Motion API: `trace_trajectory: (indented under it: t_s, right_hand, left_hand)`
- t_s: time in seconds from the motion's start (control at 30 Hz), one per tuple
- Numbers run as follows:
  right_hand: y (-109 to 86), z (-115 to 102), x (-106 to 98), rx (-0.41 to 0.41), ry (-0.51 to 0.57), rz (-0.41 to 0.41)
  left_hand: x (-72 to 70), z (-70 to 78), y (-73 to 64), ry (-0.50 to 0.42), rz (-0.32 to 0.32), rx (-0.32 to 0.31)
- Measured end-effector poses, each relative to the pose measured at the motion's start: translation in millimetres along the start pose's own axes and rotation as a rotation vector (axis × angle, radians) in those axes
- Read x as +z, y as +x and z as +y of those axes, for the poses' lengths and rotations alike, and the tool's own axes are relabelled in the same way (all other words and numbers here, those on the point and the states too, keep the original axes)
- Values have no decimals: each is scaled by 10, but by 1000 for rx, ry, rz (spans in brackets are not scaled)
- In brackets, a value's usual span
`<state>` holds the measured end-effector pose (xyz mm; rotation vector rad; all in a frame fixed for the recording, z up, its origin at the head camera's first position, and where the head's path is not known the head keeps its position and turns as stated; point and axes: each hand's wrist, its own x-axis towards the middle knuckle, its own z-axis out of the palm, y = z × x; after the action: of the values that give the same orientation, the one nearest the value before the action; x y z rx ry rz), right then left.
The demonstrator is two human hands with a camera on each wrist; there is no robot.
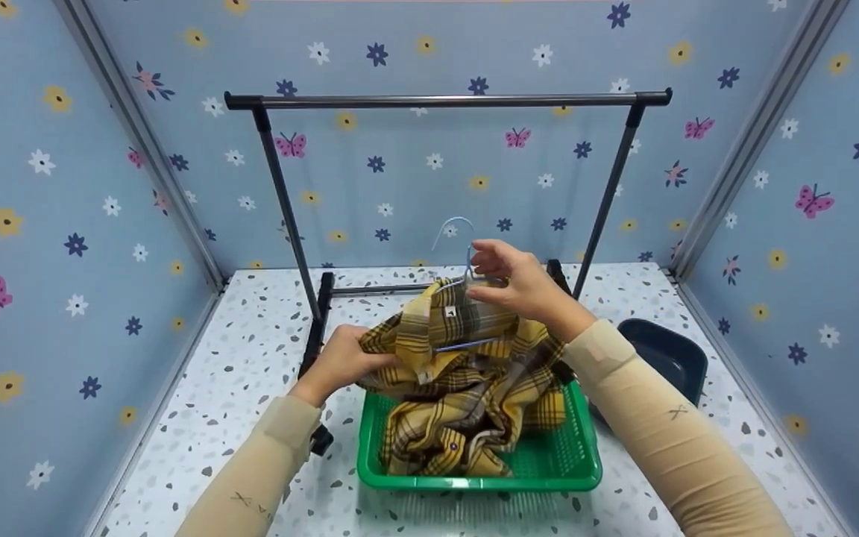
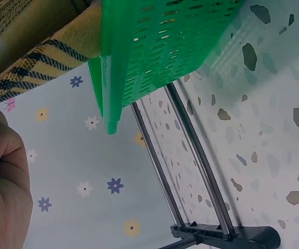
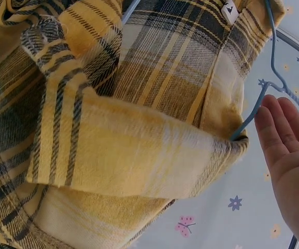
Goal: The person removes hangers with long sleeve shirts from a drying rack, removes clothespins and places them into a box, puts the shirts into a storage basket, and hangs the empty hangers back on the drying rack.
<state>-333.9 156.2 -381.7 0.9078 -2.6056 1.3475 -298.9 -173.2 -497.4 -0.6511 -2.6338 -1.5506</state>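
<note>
A yellow-and-black plaid shirt (image 1: 474, 395) hangs partly bunched inside a green basket (image 1: 474, 483), its collar end lifted. My left hand (image 1: 344, 365) pinches the front edge of the shirt at its left side; in the left wrist view, curled fingers of that hand (image 2: 4, 176) meet the cloth. A thin blue hanger (image 1: 467, 345) sits inside the shirt's neck with its hook sticking up. Beside the hook's base is my right hand (image 1: 523, 283), thumb and fingers apart. In the right wrist view its straight fingertips lie right at the hanger (image 3: 248, 120).
Behind the basket stands a garment rack with a metal top bar (image 1: 444, 101) and black feet. A dark blue basin (image 1: 661, 350) lies to the right, partly behind my right arm. Flower-patterned walls enclose the speckled table (image 1: 250, 313) at the back and sides.
</note>
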Motion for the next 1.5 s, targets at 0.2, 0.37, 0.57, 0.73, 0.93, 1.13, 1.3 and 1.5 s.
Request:
trace_trajectory:
  t_s: [0.2, 0.37, 0.57, 0.73, 0.93, 1.13, 1.3, 1.5]
  right_hand:
    - [60, 2, 26, 37, 11, -6]
    - [77, 27, 9, 51, -37, -23]
    - [96, 52, 16, 28, -73, -64]
    - [132, 75, 47, 19, -83, -109]
    - [147, 88, 58, 23, -110, -118]
    - [122, 100, 17, 62, -131, -102]
    - [93, 134, -25, 67, -148, -94]
    - [64, 175, -104, 75, -157, -69]
  left_hand:
    - [11, -21, -8, 25, 3, 19]
    - [5, -5, -7, 58, 3, 27]
    - [4, 4, -6, 79, 5, 10]
    - [16, 9, -8, 59, -6, 0]
    - [27, 10, -4, -7, -5, -4]
    - [40, -14, -4, -113, 53, 6]
    - [38, -16, 8, -96, 105, 49]
    - [6, 6, 5, -63, 74, 47]
